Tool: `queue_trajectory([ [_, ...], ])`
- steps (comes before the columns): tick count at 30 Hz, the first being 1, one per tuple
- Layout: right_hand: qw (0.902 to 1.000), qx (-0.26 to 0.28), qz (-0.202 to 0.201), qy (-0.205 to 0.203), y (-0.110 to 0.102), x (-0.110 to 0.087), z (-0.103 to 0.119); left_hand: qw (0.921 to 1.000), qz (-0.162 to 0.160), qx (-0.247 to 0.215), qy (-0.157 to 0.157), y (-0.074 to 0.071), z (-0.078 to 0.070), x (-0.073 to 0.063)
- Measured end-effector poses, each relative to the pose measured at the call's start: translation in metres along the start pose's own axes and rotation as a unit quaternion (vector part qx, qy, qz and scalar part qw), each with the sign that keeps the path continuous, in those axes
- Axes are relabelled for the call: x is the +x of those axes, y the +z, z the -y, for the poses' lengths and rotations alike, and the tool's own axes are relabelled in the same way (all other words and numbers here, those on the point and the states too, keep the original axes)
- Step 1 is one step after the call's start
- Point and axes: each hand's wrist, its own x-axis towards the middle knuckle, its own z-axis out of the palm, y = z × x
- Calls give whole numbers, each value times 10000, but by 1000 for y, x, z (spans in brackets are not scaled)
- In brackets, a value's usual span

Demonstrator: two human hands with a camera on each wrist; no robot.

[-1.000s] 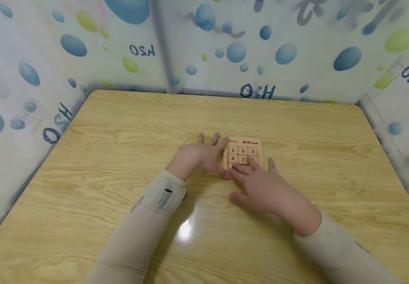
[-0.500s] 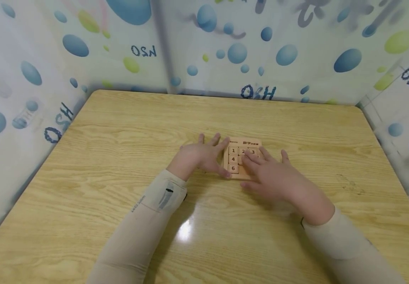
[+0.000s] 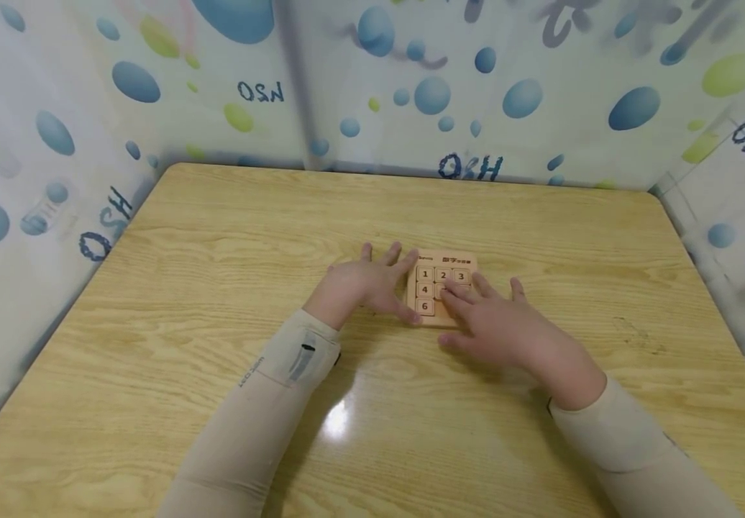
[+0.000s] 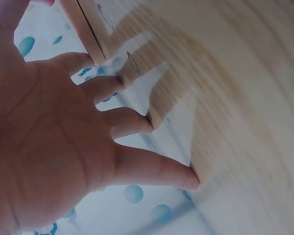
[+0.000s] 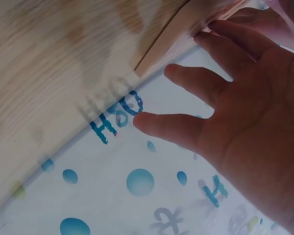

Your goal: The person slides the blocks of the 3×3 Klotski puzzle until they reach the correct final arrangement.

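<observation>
A small wooden number sliding puzzle (image 3: 445, 317) lies flat on the table. Its tiles 1, 2, 3, 4 and the 6 tile (image 3: 424, 306) are readable; fingers cover the ones at middle and right, and the bottom middle slot shows bare wood. My left hand (image 3: 369, 284) is spread at the puzzle's left side, thumb at the lower left corner and index finger at the upper left. In the left wrist view its other fingertips touch the table. My right hand (image 3: 505, 327) reaches over from the right with extended fingers, fingertips on the middle tiles, thumb near the front edge.
The wooden table (image 3: 249, 237) spreads out on all sides of the puzzle. A wall (image 3: 372, 93) printed with blue and green drops runs along its back and both sides. Light glares off the tabletop in front of the left hand.
My right hand has shifted right and slightly away, uncovering the 6 tile and the bottom middle slot while its fingers now cover the 7. My left hand stays put.
</observation>
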Motion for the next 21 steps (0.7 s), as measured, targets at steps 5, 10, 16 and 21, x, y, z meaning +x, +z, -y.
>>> queue_trajectory([
  [5, 10000, 39, -19, 20, 1, 1, 0, 10000, -16, -3, 28, 0, 1, 0],
  [10, 10000, -17, -64, 30, 2, 1, 0, 10000, 0, -30, 51, 0, 1, 1],
  [16, 9999, -111, -85, 8, 3, -4, 3, 10000, 36, -39, 70, 0, 2, 2],
  [21, 9998, -176, -86, -14, 5, -8, 6, 10000, 53, -37, 54, 0, 1, 2],
])
